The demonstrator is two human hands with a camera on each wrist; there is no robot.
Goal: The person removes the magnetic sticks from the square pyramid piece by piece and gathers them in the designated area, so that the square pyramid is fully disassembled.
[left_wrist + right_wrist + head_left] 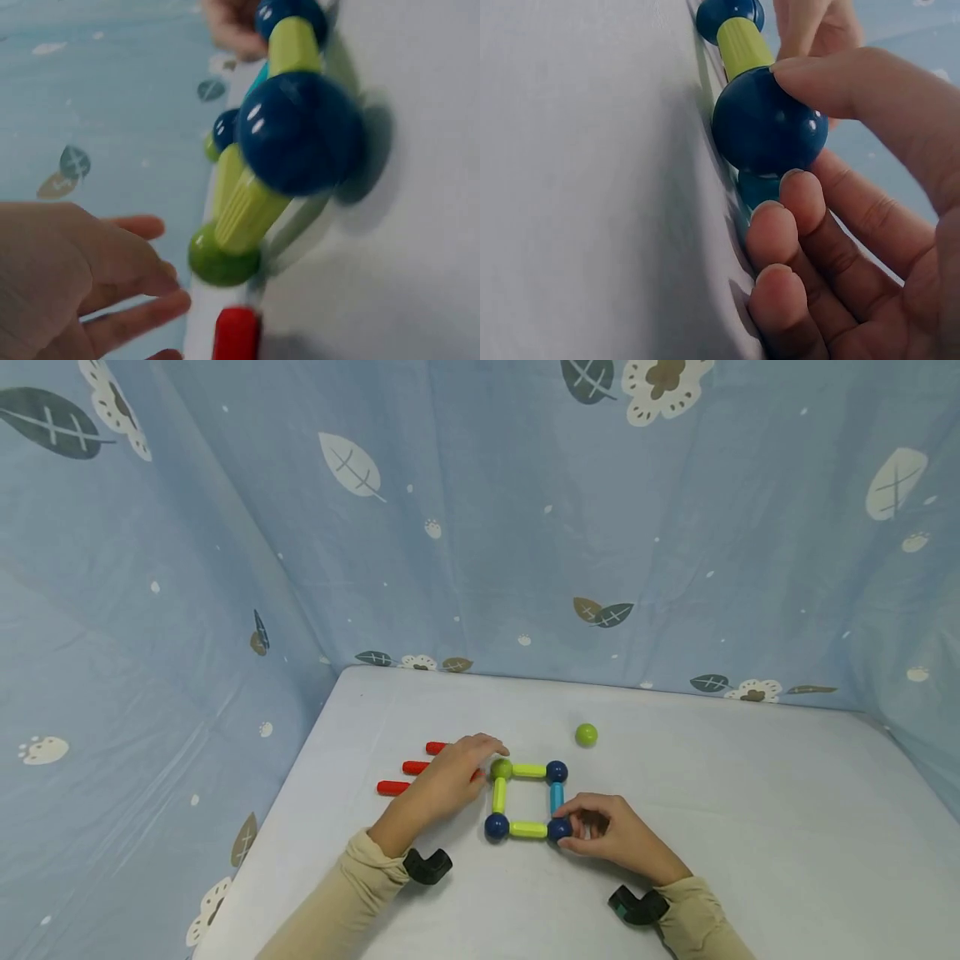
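Note:
A square of balls joined by rods lies on the table. Its corners are a green ball (502, 768) at back left and three dark blue balls, including the front right ball (559, 830). Three sides are lime-green rods (529, 830), and the right side is a light blue rod (557, 797). My right hand (613, 833) pinches the front right ball, thumb on it in the right wrist view, other fingers curled beside it. My left hand (453, 775) hovers by the green corner ball, holding nothing, fingers loosely bent. It partly hides several red rods (393, 787).
A loose green ball (587, 735) sits behind the square on the white table (750, 827). Blue patterned cloth (480, 543) hangs along the back and sides. Black wrist mounts (427, 866) are worn on both arms.

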